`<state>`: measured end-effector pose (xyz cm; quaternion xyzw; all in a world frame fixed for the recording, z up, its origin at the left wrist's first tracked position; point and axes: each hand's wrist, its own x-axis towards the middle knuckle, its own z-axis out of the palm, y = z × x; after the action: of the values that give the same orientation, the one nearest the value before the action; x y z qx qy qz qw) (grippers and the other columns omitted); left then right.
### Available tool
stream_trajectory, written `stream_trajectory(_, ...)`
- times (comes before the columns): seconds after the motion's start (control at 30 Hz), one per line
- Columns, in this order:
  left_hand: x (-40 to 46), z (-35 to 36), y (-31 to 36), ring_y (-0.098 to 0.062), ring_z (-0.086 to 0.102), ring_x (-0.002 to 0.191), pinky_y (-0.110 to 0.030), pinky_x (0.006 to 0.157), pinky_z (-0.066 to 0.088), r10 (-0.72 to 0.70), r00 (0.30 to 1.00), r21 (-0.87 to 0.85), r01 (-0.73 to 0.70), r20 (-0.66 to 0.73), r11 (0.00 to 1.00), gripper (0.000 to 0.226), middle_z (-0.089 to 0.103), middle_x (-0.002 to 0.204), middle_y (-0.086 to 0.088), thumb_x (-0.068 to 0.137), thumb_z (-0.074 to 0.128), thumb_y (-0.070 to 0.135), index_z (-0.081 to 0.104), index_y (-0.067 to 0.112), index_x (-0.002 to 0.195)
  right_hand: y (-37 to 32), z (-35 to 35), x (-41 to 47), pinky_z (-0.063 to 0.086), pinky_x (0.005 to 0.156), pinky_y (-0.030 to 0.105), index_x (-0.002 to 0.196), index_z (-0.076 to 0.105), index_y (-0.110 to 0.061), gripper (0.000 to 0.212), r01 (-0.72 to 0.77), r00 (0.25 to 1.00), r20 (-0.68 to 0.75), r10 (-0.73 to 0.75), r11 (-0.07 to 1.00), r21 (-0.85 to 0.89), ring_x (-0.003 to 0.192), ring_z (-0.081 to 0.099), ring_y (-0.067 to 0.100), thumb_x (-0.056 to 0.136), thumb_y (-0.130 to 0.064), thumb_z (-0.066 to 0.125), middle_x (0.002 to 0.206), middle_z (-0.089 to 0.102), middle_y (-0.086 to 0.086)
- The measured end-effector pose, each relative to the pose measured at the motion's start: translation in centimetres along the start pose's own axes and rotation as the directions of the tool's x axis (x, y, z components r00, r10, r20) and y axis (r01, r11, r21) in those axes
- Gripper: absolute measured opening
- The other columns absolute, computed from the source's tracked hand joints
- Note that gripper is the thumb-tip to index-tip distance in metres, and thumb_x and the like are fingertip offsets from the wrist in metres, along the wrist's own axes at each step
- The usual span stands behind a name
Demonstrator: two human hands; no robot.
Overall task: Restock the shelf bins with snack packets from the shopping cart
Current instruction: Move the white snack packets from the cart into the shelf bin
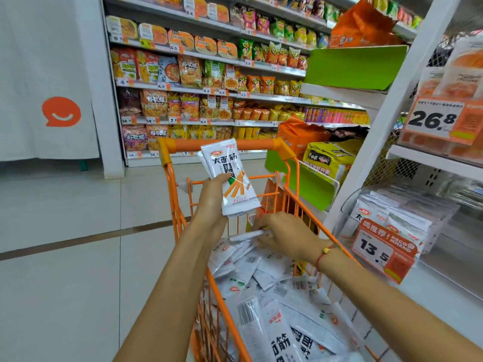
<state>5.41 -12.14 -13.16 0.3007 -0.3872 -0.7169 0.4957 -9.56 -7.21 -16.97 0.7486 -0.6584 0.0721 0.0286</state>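
Cart [292, 163] packets [264, 304] lie jumbled under right hand [283, 235] (pinching one); left hand [213, 197] grips upright packets [230, 176].

Left grip [213, 197] raised, fingers curled; right grip [283, 232] reaching down, palm down.

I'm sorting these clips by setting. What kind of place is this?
Most likely a supermarket or convenience store aisle. Shelves of snack bags carry price tags, an orange shopping cart holds white snack packets, and a bin beside it bears a promotional price sign.
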Motion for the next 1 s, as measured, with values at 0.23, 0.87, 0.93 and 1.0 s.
stream_trajectory(0.23,0.8,0.0,-0.7,-0.02,0.061,0.075,-0.033,0.065,0.052,-0.043,0.999,0.063,0.044,-0.018,0.997,0.032,0.063,0.09,-0.005,0.099,0.044,0.023,0.049,0.013,0.128,3.6,-5.3,-5.9,0.047,0.095,0.037,0.121,0.063,-0.011,0.028,-0.48,0.877,0.359,0.319,0.58,0.658,0.108,0.061,0.024,0.097,-0.02,0.054,0.12,0.063,0.008)
stream_trajectory(0.87,-1.9,2.6,-3.4,-0.03,0.056,0.089,-0.038,0.079,0.046,-0.532,0.804,0.822,0.1,0.266,0.561,0.058,0.065,0.104,-0.017,0.072,0.059,0.032,0.055,0.014,0.127,3.4,-10.6,-7.1,0.039,0.049,0.009,0.106,0.066,-0.019,0.04,-0.338,0.928,0.105,0.358,0.686,0.644,0.057,0.055,0.003,0.07,-0.014,0.083,0.076,0.055,0.0)
stream_trajectory(0.93,-1.8,2.6,-3.7,-0.029,0.056,0.085,-0.038,0.078,0.045,-0.503,0.83,0.813,0.11,0.241,0.572,0.067,0.063,0.099,-0.014,0.066,0.057,0.035,0.051,0.014,0.13,3.6,-9.7,-6.8,0.04,0.044,0.011,0.108,0.066,-0.012,0.041,-0.366,0.883,0.062,0.466,0.599,0.713,0.053,0.056,0.001,0.07,-0.011,0.083,0.075,0.052,-0.002)
stream_trajectory(1.0,-1.7,2.6,-3.8,-0.028,0.057,0.077,-0.033,0.074,0.046,-0.448,0.868,0.796,0.109,0.216,0.595,0.05,0.062,0.094,-0.015,0.075,0.051,0.034,0.053,0.009,0.119,3.8,-8.5,-6.7,0.048,0.052,0.016,0.111,0.066,-0.01,0.045,-0.392,0.828,0.042,0.56,0.523,0.757,0.069,0.06,0.012,0.069,-0.011,0.083,0.083,0.054,-0.001)
